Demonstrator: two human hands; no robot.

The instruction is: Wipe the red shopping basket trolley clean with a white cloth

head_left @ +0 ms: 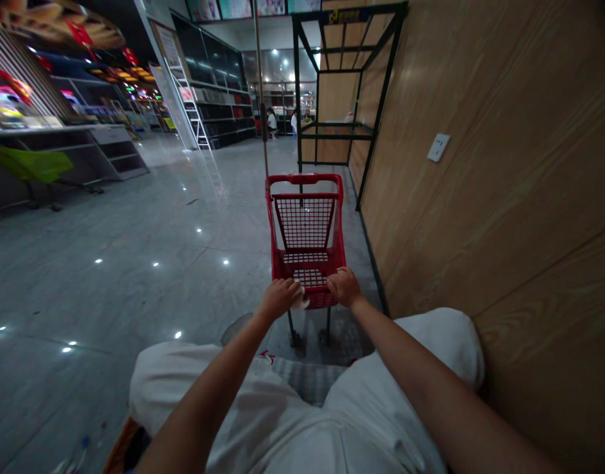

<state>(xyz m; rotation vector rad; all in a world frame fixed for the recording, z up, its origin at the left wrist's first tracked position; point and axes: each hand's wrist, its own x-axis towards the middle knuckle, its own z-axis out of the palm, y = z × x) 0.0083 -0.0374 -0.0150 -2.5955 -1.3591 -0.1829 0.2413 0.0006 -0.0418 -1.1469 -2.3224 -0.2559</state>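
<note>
A red plastic shopping cart [305,224] with grid walls stands right in front of me, between my knees and a metal frame. My left hand [281,297] is closed at the left part of its near rim, with a crumpled white cloth [300,297] showing beside the fingers. Whether it is cloth or tissue I cannot make out for sure. On the right part of the same rim, my right hand [344,287] has its fingers curled round the red edge.
A wood-panelled wall [509,184] with a socket [438,147] runs close on my right. Beyond the cart rises a dark metal frame [299,99]. A thin pole [261,79] stands left of it. Further off are a stepladder [196,118], shelves, a green cart [30,163] and people.
</note>
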